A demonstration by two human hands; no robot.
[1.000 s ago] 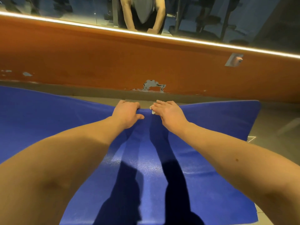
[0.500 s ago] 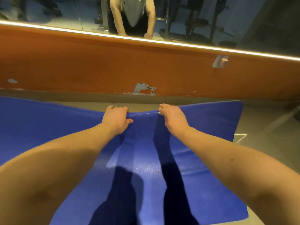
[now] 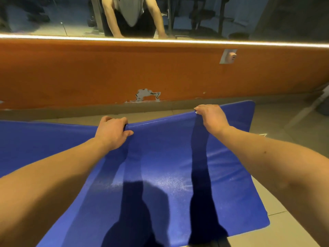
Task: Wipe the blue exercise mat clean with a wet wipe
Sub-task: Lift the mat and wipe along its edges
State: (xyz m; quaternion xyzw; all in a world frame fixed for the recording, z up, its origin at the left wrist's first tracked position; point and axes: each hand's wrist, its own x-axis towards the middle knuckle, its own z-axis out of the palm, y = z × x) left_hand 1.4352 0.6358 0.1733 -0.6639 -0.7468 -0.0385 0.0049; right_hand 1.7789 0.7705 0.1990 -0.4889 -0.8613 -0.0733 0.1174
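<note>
The blue exercise mat (image 3: pixel 169 157) lies spread on the tiled floor (image 3: pixel 288 125) in front of an orange wall (image 3: pixel 106 72), and its far edge is lifted a little between the two hands. The left hand (image 3: pixel 112 132) grips this far edge: the fingers are curled over the edge and the thumb lies on the upper side of the mat. The right hand (image 3: pixel 211 118) holds the same edge further to the right, nearer to the rounded far corner, with its fingers also bent over the edge. At the fingertips of the right hand a small white bit (image 3: pixel 196 112) is visible, but it is too small to tell whether it is the wet wipe. The two hands are well apart, and the shadows of both arms fall dark across the mat. On the wall there is a chipped patch of paint (image 3: pixel 147 95) low near the floor and a socket plate (image 3: pixel 228 56) higher on the right. Above a bright light strip (image 3: pixel 178 41) a mirror (image 3: pixel 53 15) shows the person leaning forward.
</note>
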